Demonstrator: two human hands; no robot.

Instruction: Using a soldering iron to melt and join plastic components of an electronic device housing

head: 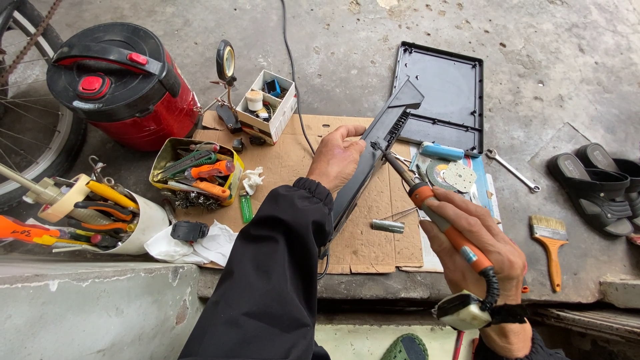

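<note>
My left hand [337,159] grips a long black plastic housing [380,143] and holds it on edge above a sheet of cardboard [363,220]. My right hand [473,243] holds an orange-handled soldering iron [437,213] by its grip. The iron's metal tip [381,151] touches the housing's edge just beside my left thumb. A black cord runs from the iron's back end past a watch on my right wrist.
A flat black cover panel [447,93] lies behind the cardboard. At left stand a red and black pot [123,83], a tin of tools [193,175] and a white tub of pliers [110,213]. A wrench [512,170], paintbrush [551,243] and sandals [597,183] lie right.
</note>
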